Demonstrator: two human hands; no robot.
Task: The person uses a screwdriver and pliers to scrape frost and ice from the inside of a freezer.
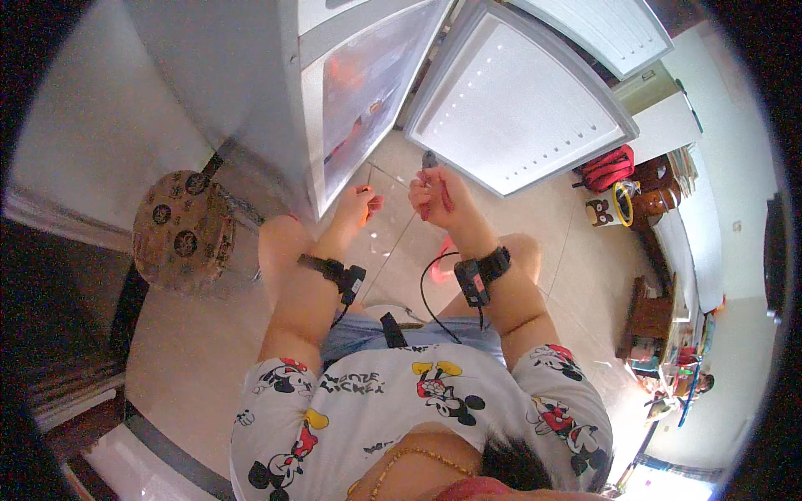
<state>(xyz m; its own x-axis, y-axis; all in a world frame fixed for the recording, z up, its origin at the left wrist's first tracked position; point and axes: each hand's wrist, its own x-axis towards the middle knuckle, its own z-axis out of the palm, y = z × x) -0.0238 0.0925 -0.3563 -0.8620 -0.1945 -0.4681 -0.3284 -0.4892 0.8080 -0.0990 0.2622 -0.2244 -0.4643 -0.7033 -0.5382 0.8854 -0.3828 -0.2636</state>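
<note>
My left hand (357, 205) is closed just in front of the open refrigerator's lower compartment, near its left wall. A small patch of orange shows at the fingers, too little to name. My right hand (436, 197) is closed on a small dark object (429, 159), whose end sticks out above the fist; its kind is unclear. The two hands are apart, held above the tiled floor. Beyond my right hand, the white lower refrigerator door (522, 104) stands swung out to the right. Light and reddish shapes show in the refrigerator interior (368, 92).
The upper door (606, 33) also stands open. A round patterned stool (184, 232) is at the left beside the refrigerator. Along the right wall are a red bag (607, 169), a bucket with a yellow rim (622, 204) and brown pots (656, 200). Black devices are strapped to both forearms.
</note>
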